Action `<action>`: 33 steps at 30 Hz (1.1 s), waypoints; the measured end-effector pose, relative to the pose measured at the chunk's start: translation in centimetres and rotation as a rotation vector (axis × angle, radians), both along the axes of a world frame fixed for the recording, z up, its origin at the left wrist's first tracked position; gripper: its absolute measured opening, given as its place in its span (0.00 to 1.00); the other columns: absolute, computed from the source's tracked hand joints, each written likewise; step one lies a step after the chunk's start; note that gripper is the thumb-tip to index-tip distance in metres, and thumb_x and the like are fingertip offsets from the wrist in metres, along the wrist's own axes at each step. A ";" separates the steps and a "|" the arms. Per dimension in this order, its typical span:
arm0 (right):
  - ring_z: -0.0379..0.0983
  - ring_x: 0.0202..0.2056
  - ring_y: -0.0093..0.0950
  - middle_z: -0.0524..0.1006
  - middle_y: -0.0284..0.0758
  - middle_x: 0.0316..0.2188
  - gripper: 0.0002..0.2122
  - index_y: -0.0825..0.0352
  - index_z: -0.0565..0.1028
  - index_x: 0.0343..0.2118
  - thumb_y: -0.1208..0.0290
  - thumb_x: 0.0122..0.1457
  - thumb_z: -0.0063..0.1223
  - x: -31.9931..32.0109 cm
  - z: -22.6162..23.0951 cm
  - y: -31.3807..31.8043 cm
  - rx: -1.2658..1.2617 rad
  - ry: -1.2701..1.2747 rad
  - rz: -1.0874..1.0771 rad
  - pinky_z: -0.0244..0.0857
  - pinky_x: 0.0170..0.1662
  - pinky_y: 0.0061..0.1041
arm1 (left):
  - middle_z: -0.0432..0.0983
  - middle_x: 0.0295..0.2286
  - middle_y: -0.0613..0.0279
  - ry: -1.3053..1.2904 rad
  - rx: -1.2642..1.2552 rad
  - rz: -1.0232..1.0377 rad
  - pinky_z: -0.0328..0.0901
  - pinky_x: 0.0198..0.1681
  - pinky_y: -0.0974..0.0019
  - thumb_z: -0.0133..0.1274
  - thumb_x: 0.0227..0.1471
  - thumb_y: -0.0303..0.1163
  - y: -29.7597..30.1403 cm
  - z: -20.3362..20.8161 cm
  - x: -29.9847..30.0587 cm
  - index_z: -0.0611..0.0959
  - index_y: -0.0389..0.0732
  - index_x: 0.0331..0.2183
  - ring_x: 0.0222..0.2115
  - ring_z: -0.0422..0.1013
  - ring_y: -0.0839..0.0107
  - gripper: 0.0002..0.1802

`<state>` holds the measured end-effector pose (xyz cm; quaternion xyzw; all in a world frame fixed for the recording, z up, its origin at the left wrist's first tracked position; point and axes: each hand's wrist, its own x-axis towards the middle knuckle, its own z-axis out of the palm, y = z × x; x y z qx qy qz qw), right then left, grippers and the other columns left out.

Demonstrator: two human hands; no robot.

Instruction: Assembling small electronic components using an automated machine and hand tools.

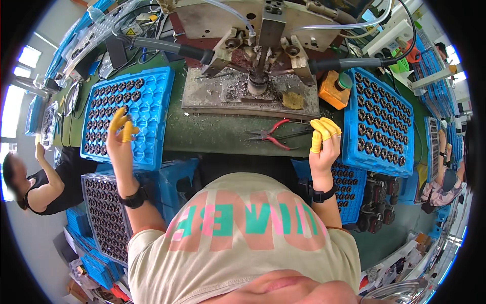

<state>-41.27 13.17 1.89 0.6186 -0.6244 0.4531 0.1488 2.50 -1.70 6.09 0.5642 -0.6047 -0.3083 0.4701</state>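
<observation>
My left hand, with yellow covers on the fingertips, is over the left blue tray. Its thumb and fingers are bent and apart, with dark round parts of the tray showing around them. My right hand, in the same yellow covers, is raised beside the right blue tray, its fingers curled toward the thumb. A thin dark tool, like tweezers, runs up to those fingertips; whether they grip it is unclear. Red-handled pliers lie on the green bench left of that hand.
Ahead stands a metal machine whose base plate is strewn with shavings. Two grey-black nozzles point inward. An orange box with a green-lidded jar sits by the right tray. More filled trays are below. People work at both sides.
</observation>
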 end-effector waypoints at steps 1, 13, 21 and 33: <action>0.73 0.42 0.39 0.78 0.37 0.36 0.07 0.67 0.79 0.36 0.72 0.60 0.52 0.0 0.1 0.1 0.000 0.010 -0.005 0.64 0.48 0.36 | 0.78 0.40 0.61 0.073 0.015 -0.077 0.68 0.34 0.74 0.53 0.57 0.25 0.0 -0.5 -0.8 0.75 0.38 0.52 0.35 0.76 0.74 0.20; 0.72 0.43 0.35 0.77 0.32 0.37 0.08 0.60 0.78 0.37 0.71 0.53 0.60 -0.3 -0.1 0.2 -0.065 -0.015 -0.037 0.64 0.47 0.35 | 0.74 0.45 0.60 -0.020 0.069 -0.278 0.64 0.35 0.77 0.56 0.56 0.30 -3.2 -5.0 -1.7 0.73 0.35 0.54 0.37 0.70 0.77 0.24; 0.71 0.43 0.33 0.74 0.32 0.35 0.08 0.62 0.75 0.35 0.70 0.53 0.60 -0.1 -0.7 0.1 -0.152 -0.043 0.004 0.62 0.48 0.34 | 0.79 0.33 0.49 -0.123 -0.112 -0.196 0.71 0.34 0.67 0.61 0.52 0.32 -1.2 -2.9 -3.7 0.79 0.28 0.43 0.30 0.74 0.65 0.20; 0.69 0.42 0.32 0.72 0.29 0.33 0.04 0.61 0.75 0.31 0.70 0.55 0.58 -0.1 -1.4 -0.5 -0.222 -0.073 0.037 0.60 0.49 0.35 | 0.77 0.33 0.51 -0.292 -0.175 -0.281 0.68 0.40 0.62 0.62 0.51 0.30 -0.9 -1.5 -5.5 0.81 0.31 0.37 0.33 0.71 0.64 0.14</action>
